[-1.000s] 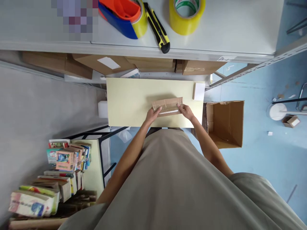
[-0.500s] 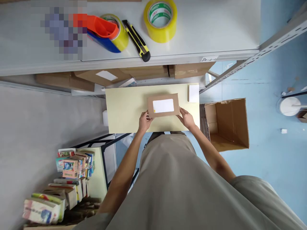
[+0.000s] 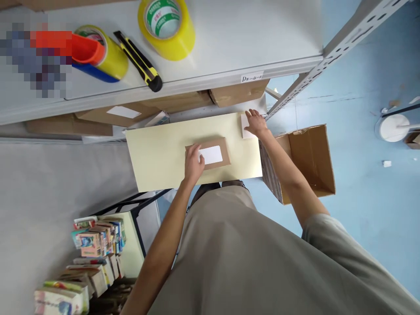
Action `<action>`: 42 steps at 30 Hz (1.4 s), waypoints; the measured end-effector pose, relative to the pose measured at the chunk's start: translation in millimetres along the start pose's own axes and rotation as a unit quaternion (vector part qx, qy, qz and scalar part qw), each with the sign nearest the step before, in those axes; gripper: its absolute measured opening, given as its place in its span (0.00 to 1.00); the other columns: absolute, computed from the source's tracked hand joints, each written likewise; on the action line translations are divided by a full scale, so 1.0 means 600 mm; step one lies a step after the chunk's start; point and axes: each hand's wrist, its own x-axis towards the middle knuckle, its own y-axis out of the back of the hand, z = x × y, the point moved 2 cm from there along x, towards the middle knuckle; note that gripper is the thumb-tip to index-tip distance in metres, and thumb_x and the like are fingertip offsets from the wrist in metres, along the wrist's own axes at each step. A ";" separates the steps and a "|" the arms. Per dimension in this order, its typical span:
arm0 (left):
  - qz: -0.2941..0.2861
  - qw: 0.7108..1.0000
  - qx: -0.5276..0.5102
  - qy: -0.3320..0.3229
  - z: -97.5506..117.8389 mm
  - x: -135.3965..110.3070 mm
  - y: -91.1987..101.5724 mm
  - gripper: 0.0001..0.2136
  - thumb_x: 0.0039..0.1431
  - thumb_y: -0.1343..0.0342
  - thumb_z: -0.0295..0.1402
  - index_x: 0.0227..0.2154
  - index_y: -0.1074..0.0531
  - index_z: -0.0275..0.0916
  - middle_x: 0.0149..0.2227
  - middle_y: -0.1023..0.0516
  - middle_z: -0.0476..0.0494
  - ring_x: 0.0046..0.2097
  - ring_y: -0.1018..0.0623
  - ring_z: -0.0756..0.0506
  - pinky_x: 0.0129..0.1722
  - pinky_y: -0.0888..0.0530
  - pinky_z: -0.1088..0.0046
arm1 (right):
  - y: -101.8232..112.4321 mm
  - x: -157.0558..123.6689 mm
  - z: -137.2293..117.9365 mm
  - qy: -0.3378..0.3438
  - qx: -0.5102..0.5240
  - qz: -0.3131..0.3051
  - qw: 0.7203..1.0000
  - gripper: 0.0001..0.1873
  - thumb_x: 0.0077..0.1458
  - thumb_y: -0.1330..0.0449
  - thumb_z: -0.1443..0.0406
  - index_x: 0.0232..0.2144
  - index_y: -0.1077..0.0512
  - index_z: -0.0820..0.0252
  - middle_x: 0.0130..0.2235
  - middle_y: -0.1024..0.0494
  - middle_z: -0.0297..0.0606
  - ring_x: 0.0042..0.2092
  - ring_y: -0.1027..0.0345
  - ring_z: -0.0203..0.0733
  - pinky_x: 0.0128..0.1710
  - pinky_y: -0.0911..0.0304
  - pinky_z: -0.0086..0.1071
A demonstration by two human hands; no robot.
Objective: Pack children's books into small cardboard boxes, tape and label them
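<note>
A small brown cardboard box (image 3: 225, 154) with a white label (image 3: 211, 155) lies on the pale yellow tabletop (image 3: 157, 162). My left hand (image 3: 194, 162) rests over the box's left end, fingers stretched out and thumb apart by the label, partly covering it. At the table's far right corner sits a small white stack or block (image 3: 244, 127), perhaps of labels. My right hand (image 3: 257, 123) reaches over this stack with its fingers apart; whether the fingertips touch it I cannot tell.
Beyond the table, a grey shelf (image 3: 226, 43) bears a tape roll (image 3: 187, 37), a box cutter (image 3: 139, 61) and a tape dispenser (image 3: 88, 52). Cardboard boxes (image 3: 239, 92) fill the level below. An open carton (image 3: 313, 162) stands right, books (image 3: 98, 240) lower left.
My right hand has left the box and moved right to the white stack. My left hand has shifted from the box's side onto its top. The view has shifted and tilted.
</note>
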 end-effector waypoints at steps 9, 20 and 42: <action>-0.090 0.992 -0.021 -0.087 0.126 0.021 -0.079 0.25 0.74 0.47 0.28 0.70 0.24 0.42 0.72 0.23 0.33 0.76 0.26 0.33 0.81 0.30 0.48 | -0.006 0.040 0.005 0.020 -0.036 -0.041 0.998 0.37 0.68 0.29 0.65 0.73 0.32 0.75 0.76 0.32 0.67 0.75 0.38 0.69 0.77 0.44 0.59; -0.154 0.983 -0.046 -0.090 0.140 0.051 -0.110 0.26 0.72 0.46 0.27 0.71 0.25 0.41 0.73 0.23 0.34 0.78 0.27 0.33 0.82 0.32 0.50 | 0.011 -0.080 -0.022 0.077 -0.071 0.031 0.994 0.30 0.81 0.62 0.72 0.65 0.24 0.72 0.67 0.23 0.61 0.68 0.35 0.64 0.70 0.43 0.54; -0.363 0.928 0.036 -0.080 0.199 0.146 -0.236 0.39 0.66 0.50 0.16 0.81 0.38 0.27 0.82 0.36 0.28 0.82 0.32 0.37 0.83 0.38 0.61 | -0.091 -0.309 -0.006 0.180 -0.074 0.092 0.977 0.23 0.80 0.52 0.75 0.48 0.17 0.61 0.53 0.14 0.50 0.52 0.28 0.57 0.54 0.38 0.47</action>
